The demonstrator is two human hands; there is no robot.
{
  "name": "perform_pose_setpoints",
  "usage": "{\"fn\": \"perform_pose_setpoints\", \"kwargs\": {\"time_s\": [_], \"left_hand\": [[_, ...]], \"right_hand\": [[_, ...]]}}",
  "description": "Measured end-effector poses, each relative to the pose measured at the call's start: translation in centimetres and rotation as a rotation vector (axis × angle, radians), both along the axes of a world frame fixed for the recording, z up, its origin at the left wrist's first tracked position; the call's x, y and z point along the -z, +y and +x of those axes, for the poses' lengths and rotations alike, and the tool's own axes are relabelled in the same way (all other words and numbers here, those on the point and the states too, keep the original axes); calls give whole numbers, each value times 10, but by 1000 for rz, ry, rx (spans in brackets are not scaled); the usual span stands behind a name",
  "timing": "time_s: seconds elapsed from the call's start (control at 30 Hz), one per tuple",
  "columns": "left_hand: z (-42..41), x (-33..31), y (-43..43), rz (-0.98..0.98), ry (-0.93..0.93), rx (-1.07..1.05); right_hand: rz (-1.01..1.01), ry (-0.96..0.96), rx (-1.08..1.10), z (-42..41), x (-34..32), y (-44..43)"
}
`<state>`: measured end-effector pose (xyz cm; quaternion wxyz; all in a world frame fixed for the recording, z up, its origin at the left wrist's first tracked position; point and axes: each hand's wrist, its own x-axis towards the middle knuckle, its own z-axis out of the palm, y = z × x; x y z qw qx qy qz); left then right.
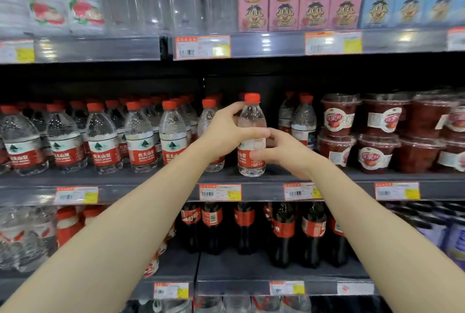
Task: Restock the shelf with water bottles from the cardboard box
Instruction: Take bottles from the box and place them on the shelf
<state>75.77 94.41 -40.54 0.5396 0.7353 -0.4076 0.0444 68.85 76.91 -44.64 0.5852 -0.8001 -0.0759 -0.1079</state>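
in the head view, a red-capped water bottle [251, 115] is seen upright on the middle shelf [352, 177], among matching water bottles [141, 141]. it is gripped near the shoulder by the left hand [224, 129], fingers [254, 133] curled round it, and pinched at the label by the right hand [285, 153].

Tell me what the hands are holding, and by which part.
Both hold one red-capped water bottle on the shelf: the left hand grips its shoulder and upper body, the right hand pinches its labelled middle.
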Motion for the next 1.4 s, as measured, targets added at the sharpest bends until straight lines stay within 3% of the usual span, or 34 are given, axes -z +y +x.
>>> {"fn": "perform_pose_setpoints", "kwargs": {"time_s": [0.37, 0.67, 1.2, 1.4], "left_hand": [[-15, 20, 29, 42, -91, -118], [-37, 21, 62, 266, -371, -243], [-31, 27, 88, 481, -618, -415], [-31, 36, 89, 458, -638, -422]], "right_hand": [[-84, -8, 208, 33, 13, -4], [-145, -84, 397, 65, 13, -10], [-88, -47, 455, 107, 13, -14], [-80, -38, 453, 115, 13, -16]]}}
